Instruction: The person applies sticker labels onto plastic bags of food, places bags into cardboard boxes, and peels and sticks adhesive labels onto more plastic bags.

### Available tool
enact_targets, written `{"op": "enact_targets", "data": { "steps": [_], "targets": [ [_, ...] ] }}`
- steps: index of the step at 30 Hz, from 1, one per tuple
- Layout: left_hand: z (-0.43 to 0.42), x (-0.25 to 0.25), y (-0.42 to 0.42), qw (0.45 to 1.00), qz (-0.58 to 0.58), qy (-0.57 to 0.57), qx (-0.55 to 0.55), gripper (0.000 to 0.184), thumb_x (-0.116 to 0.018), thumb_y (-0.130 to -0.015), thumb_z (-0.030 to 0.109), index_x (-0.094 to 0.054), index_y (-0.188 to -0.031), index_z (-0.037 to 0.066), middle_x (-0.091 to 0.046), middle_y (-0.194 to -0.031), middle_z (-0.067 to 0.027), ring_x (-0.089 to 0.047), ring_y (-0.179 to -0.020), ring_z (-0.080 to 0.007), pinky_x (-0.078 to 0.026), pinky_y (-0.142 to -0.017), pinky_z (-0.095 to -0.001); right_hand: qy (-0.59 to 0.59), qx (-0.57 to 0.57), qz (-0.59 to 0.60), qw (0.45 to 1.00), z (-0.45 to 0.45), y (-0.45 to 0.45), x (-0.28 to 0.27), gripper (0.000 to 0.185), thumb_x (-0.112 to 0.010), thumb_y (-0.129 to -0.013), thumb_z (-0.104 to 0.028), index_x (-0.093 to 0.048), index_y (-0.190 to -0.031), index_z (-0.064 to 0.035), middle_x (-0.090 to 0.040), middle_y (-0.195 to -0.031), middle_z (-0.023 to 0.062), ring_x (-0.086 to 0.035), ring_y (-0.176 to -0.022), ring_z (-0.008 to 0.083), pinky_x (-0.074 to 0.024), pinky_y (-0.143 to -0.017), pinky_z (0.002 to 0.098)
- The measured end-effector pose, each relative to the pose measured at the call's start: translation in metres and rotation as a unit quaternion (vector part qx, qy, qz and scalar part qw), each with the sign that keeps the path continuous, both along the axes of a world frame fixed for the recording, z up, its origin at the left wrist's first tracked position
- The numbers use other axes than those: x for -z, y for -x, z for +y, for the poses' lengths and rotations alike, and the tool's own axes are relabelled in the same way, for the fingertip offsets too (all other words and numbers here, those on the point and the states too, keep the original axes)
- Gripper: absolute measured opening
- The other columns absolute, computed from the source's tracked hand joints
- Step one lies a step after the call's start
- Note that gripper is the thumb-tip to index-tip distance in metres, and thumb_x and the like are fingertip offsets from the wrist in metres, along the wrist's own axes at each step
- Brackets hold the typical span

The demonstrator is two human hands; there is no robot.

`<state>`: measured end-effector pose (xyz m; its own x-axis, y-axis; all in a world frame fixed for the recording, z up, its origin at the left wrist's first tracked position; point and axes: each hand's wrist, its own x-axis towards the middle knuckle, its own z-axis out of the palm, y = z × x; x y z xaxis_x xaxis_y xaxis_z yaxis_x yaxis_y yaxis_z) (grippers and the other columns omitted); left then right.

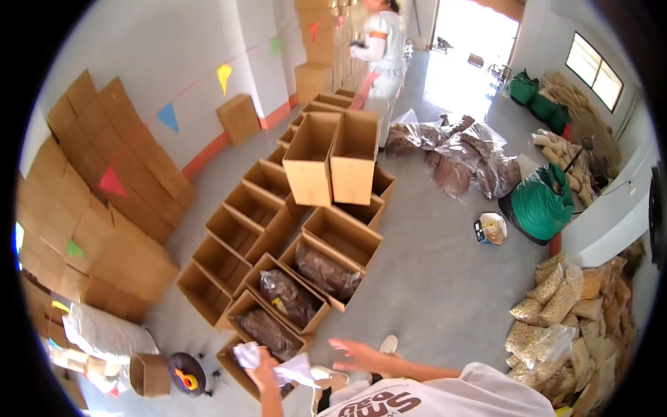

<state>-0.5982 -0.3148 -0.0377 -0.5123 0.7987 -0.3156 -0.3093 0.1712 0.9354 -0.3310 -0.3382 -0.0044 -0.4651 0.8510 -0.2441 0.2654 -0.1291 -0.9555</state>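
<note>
My left hand (262, 374) is closed round a pale, crumpled white sheet (297, 370); whether it is paper or plastic I cannot tell. This hand is over an open cardboard box (235, 363) at the near end of the rows. My right hand (358, 356) is held out in front of my shirt, fingers stretched and holding nothing. Just beyond the hands, clear bags of brown material lie in separate open boxes: a near bag (267, 333), a middle bag (286, 297) and a far bag (326, 272).
Two tall open boxes (309, 177) stand on the rows. A person (382, 62) stands behind them. Clear bags (472, 156), a green sack (542, 205) and a small scale (490, 228) are to the right. Pale filled bags (549, 299) lie nearer; a round stool (186, 375) stands left.
</note>
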Motion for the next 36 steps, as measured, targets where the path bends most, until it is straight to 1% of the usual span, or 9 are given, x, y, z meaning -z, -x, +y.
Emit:
{"op": "enact_targets", "data": {
  "steps": [4,8,10,15,17,27,30,32,36],
  "targets": [
    [0.030,-0.028,-0.151,0.985,-0.093,0.005,0.145,0.049,-0.057,-0.077,-0.006,-0.036,-0.118,0.013,-0.054,-0.077,-0.0040,-0.046,-0.049,-0.0092,-0.039,-0.041,-0.0219,-0.206,0.081,-0.011,0.975,-0.006,-0.022,-0.011,0.084,-0.068,-0.070,-0.037,-0.024,-0.131,0.0002,-0.029,-0.132,0.0243,-0.028,-0.124,0.0342,-0.0211,-0.104,0.0395],
    [0.033,-0.030,-0.257,0.956,-0.186,-0.059,0.219,0.022,-0.057,-0.078,-0.005,-0.046,-0.094,0.007,-0.049,-0.062,-0.0020,-0.045,-0.047,-0.0100,-0.038,-0.044,-0.0238,-0.317,0.128,-0.064,0.938,-0.005,-0.077,0.009,0.093,-0.073,-0.063,-0.035,-0.020,-0.131,-0.0002,-0.032,-0.131,0.0177,-0.025,-0.126,0.0345,-0.0202,-0.103,0.0451],
    [0.037,-0.042,-0.292,0.945,-0.221,-0.050,0.237,0.015,-0.058,-0.079,-0.002,-0.046,-0.086,0.006,-0.047,-0.058,-0.0023,-0.045,-0.047,-0.0109,-0.038,-0.044,-0.0248,-0.249,0.128,-0.326,0.903,-0.009,-0.109,-0.019,0.087,-0.074,-0.059,-0.032,-0.027,-0.127,-0.0023,-0.037,-0.127,0.0159,-0.031,-0.123,0.0306,-0.0239,-0.099,0.0479],
    [0.049,-0.064,-0.339,0.917,-0.299,0.009,0.262,0.015,-0.058,-0.081,0.005,-0.047,-0.072,0.004,-0.043,-0.050,-0.0034,-0.043,-0.044,-0.0142,-0.036,-0.047,-0.0268,-0.276,0.192,-0.249,0.909,0.004,-0.156,-0.027,0.075,-0.074,-0.058,-0.027,-0.037,-0.120,-0.0022,-0.050,-0.113,0.0166,-0.048,-0.110,0.0288,-0.0347,-0.091,0.0444],
    [0.060,-0.057,-0.350,0.910,-0.312,0.053,0.269,0.016,-0.058,-0.081,0.007,-0.047,-0.071,0.004,-0.042,-0.049,-0.0040,-0.042,-0.043,-0.0149,-0.035,-0.046,-0.0270,-0.244,0.330,-0.038,0.911,0.010,-0.159,-0.039,0.058,-0.067,-0.071,-0.021,-0.043,-0.122,-0.0106,-0.058,-0.103,0.0184,-0.058,-0.094,0.0290,-0.0454,-0.079,0.0365],
    [0.151,-0.074,-0.426,0.857,-0.354,0.044,0.371,0.025,-0.057,-0.082,0.012,-0.044,-0.062,0.007,-0.038,-0.046,-0.0034,-0.039,-0.045,-0.0152,-0.033,-0.046,-0.0274,-0.280,0.407,-0.074,0.866,0.096,-0.224,-0.015,0.056,-0.066,-0.071,-0.020,-0.042,-0.120,-0.0082,-0.059,-0.090,0.0213,-0.059,-0.084,0.0359,-0.0476,-0.069,0.0386],
    [0.188,-0.075,-0.442,0.857,-0.353,0.034,0.374,0.026,-0.055,-0.083,0.012,-0.043,-0.061,0.007,-0.037,-0.046,-0.0033,-0.038,-0.044,-0.0146,-0.032,-0.046,-0.0272,-0.277,0.373,-0.096,0.880,0.131,-0.244,-0.032,0.058,-0.065,-0.073,-0.020,-0.038,-0.123,-0.0085,-0.059,-0.091,0.0232,-0.061,-0.086,0.0325,-0.0479,-0.068,0.0382],
    [0.215,-0.081,-0.445,0.856,-0.363,0.024,0.368,0.026,-0.055,-0.083,0.012,-0.042,-0.061,0.007,-0.036,-0.045,-0.0032,-0.037,-0.043,-0.0144,-0.031,-0.045,-0.0270,-0.124,0.338,-0.090,0.929,0.160,-0.252,-0.052,0.065,-0.073,-0.059,-0.021,-0.042,-0.113,-0.0020,-0.059,-0.091,0.0177,-0.060,-0.087,0.0325,-0.0462,-0.075,0.0389],
    [0.254,-0.086,-0.442,0.867,-0.369,0.003,0.333,0.026,-0.054,-0.083,0.012,-0.042,-0.061,0.008,-0.033,-0.043,-0.0021,-0.035,-0.041,-0.0134,-0.029,-0.043,-0.0262,-0.140,0.266,-0.077,0.951,0.209,-0.260,-0.032,0.068,-0.073,-0.061,-0.019,-0.037,-0.116,-0.0020,-0.057,-0.093,0.0243,-0.057,-0.088,0.0390,-0.0473,-0.074,0.0401]
  ]
}}
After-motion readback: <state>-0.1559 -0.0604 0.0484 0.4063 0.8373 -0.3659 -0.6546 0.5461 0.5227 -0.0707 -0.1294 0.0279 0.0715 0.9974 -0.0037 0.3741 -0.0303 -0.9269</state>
